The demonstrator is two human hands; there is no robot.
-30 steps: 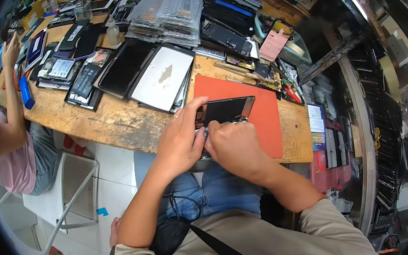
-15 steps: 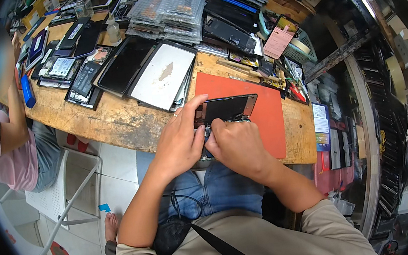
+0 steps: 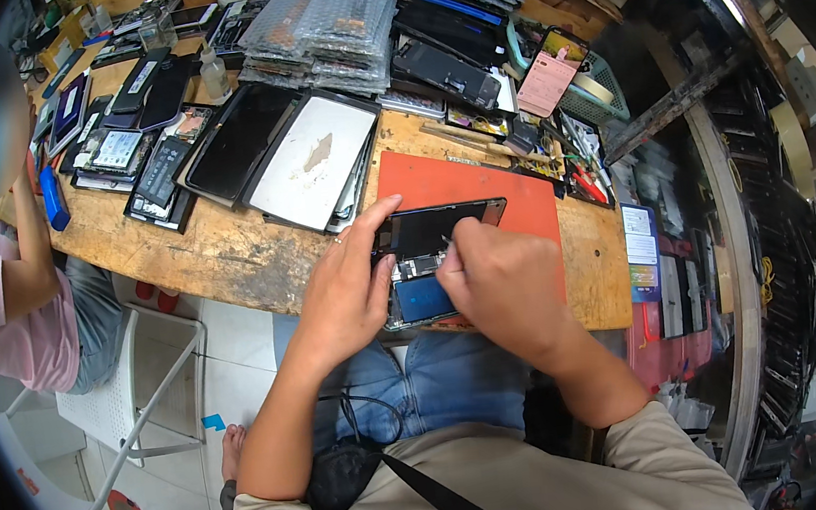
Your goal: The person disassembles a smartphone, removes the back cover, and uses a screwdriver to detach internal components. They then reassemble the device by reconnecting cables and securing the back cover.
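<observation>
An opened phone (image 3: 417, 268) at the front edge of the worktop (image 3: 263, 258), before the person's lap. Its dark screen (image 3: 417, 224) stands tilted up along the far side of the body; a blue battery (image 3: 421, 301) fills much of the visible near part. Behind and to the right lies a red mat (image 3: 528, 209); whether the phone rests on it or is held just above cannot be told.

The left hand (image 3: 340, 298) is partly closed on the phone's left side, fingers reaching up to the screen's corner and thumb bent over the body's left edge. The right hand (image 3: 513, 288) is curled over the phone's right side, thumb and forefinger near the screen's lower edge; its fingertips are largely hidden, so how tightly they close, and on what, cannot be told.

Left of the mat, a stained white panel (image 3: 314, 160) lies beside a black panel (image 3: 242, 141). Farther back stand bubble-wrapped stacks (image 3: 342, 29) and, to their left, a clear bottle (image 3: 213, 74). Back right, loose tools (image 3: 584, 174) lie near a green basket (image 3: 612, 103). At far left, a co-worker in a pink shirt (image 3: 8, 291) sits on a white chair (image 3: 104, 416).
</observation>
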